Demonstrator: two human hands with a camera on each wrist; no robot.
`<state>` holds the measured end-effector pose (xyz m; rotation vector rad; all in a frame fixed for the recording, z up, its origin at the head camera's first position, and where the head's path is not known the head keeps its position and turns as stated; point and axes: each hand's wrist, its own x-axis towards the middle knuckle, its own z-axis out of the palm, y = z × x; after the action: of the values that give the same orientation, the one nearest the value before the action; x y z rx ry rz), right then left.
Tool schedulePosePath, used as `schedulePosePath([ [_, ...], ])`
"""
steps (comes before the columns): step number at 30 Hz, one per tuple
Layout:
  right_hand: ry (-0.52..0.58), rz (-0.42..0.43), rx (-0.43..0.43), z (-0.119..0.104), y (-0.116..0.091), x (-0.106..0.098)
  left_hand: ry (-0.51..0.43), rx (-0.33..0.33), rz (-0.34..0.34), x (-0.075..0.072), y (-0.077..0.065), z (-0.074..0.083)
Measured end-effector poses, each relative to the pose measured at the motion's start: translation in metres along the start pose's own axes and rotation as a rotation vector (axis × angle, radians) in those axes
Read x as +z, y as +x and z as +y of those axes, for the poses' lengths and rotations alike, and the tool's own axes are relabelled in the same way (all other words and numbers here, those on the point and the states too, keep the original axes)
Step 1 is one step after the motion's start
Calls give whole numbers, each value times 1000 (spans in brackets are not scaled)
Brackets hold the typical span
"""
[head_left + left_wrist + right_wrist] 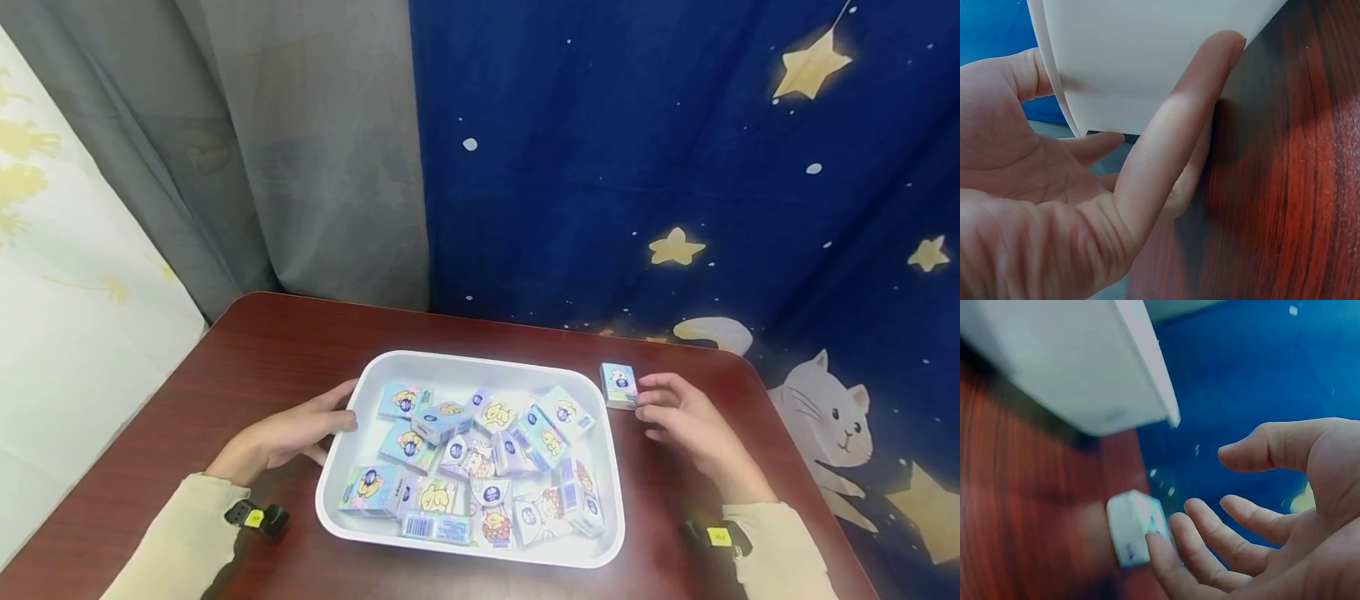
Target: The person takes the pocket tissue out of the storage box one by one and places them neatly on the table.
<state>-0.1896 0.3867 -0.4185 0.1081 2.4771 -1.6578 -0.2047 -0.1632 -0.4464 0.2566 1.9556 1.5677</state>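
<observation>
A white tray point(618, 533) stands on the table and holds several small pastel pocket tissue packs point(491, 508) with cartoon prints, lying in a jumble. My left hand point(296, 429) grips the tray's left side, thumb over the rim. In the left wrist view, fingers point(1172, 119) of that hand lie along the outer wall of the tray point(1116, 50). One more tissue pack point(618, 385) rests on the table just outside the tray's far right corner. Beside it my right hand point(686, 417) has its fingers spread loosely, nothing held. The right wrist view shows this pack point(1132, 528) close to the fingertips.
The dark red wooden table point(277, 350) has a rounded far edge. Behind it hang a grey curtain point(330, 167) and a blue curtain point(562, 208) with stars and a cat. A white patterned surface point(67, 333) is at the left.
</observation>
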Motion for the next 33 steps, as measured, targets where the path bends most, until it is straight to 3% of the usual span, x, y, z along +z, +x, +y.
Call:
schedulePosePath([
  [7, -65, -43, -125, -29, -7, 18, 6, 0, 5, 1, -1, 2],
  [12, -116, -78, -142, -47, -8, 33, 5, 0, 4, 2, -1, 2],
  [28, -479, -183, -184, -82, 14, 64, 17, -2, 4, 3, -3, 6],
  [33, -662, -221, -214, -87, 20, 72, 20, -4, 6, 3, -4, 7],
])
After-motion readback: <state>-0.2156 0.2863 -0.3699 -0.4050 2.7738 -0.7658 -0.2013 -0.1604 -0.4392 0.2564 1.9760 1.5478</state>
